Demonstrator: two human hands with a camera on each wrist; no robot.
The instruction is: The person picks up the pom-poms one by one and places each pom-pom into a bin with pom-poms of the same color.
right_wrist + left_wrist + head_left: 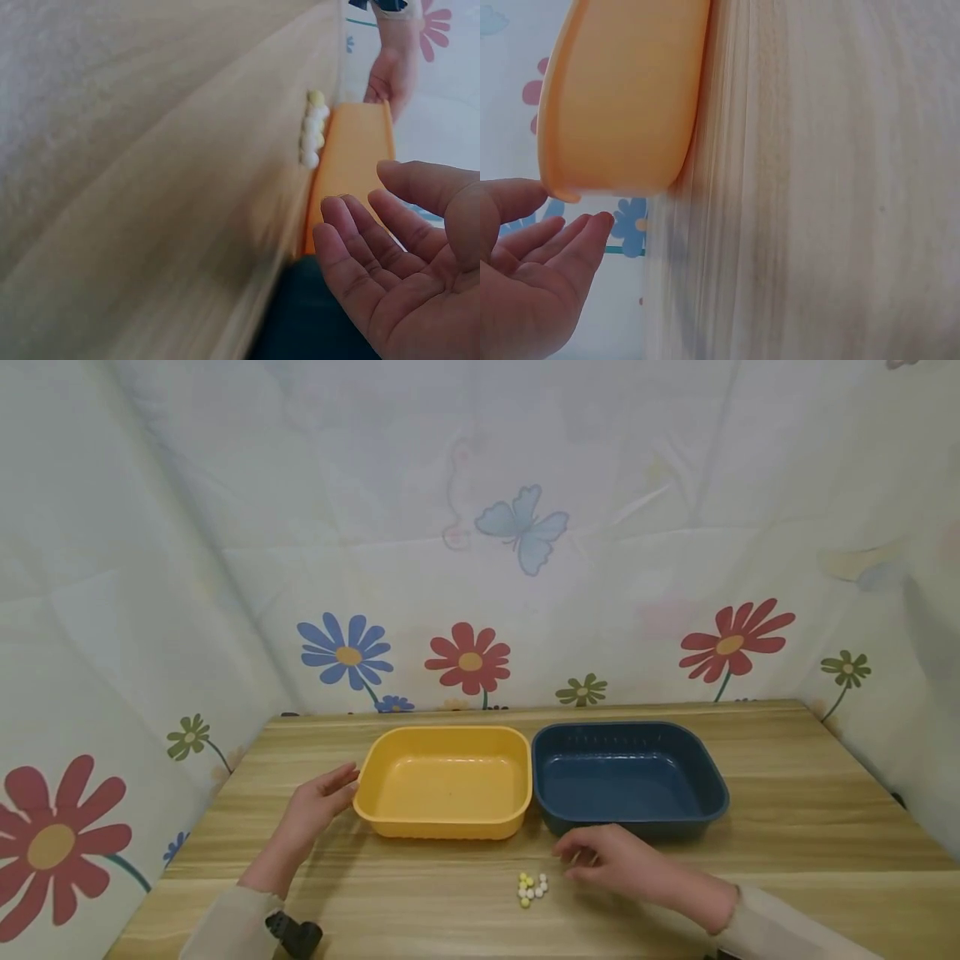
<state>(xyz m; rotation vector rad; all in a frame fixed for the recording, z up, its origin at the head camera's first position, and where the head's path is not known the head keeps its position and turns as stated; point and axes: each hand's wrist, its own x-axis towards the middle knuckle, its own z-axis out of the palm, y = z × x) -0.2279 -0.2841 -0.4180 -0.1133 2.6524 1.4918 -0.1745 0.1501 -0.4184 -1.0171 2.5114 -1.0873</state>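
Observation:
A yellow plastic tub (450,787) sits toward the back of the wooden table, with a dark blue tub (622,785) beside it on the right. My left hand (311,814) is at the yellow tub's left end. In the left wrist view, its thumb reaches the rim while the other fingers extend below, relaxed. In front of the blue tub, my right hand (618,864) hovers palm inward with loosely bent fingers and nothing between them. Just left of it lies a small cluster of yellow and white balls (522,893), also visible in the right wrist view beyond the fingertips.
Both tubs show bare inner floors and stand side by side, rims nearly meeting. The wooden tabletop (420,902) extends around them. A white cloth (600,610) printed with flowers and a butterfly hangs behind the table and along its sides.

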